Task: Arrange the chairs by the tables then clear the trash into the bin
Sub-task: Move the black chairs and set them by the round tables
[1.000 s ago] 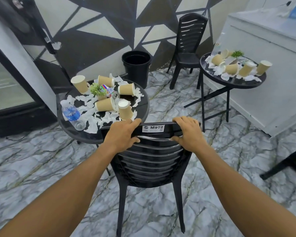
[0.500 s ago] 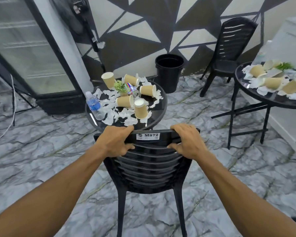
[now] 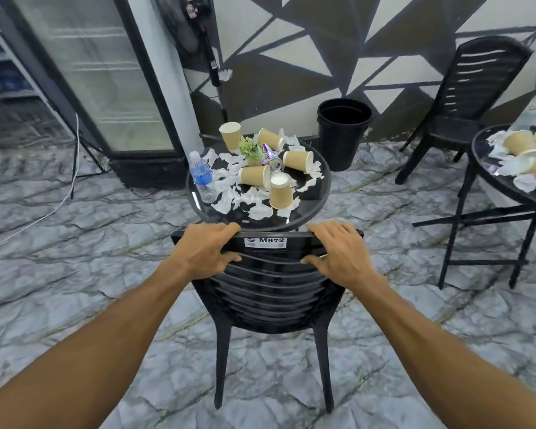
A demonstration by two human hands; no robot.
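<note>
The round black table (image 3: 325,187) bears a small green plant (image 3: 250,150) near its middle. Left of the plant is a water bottle (image 3: 202,178). Behind the plant an upright paper cup (image 3: 231,136) stands, and in front of it an upturned cup (image 3: 280,191). Three toppled cups (image 3: 254,175) lie around the plant amid torn white tissue (image 3: 226,199).

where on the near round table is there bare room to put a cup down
Bare glass runs along the near rim of the round table, from below the water bottle round to the right of the upside-down cup, just beyond the chair back gripped by the left hand and right hand. The middle is crowded: lying cups, plant, torn paper.
</note>
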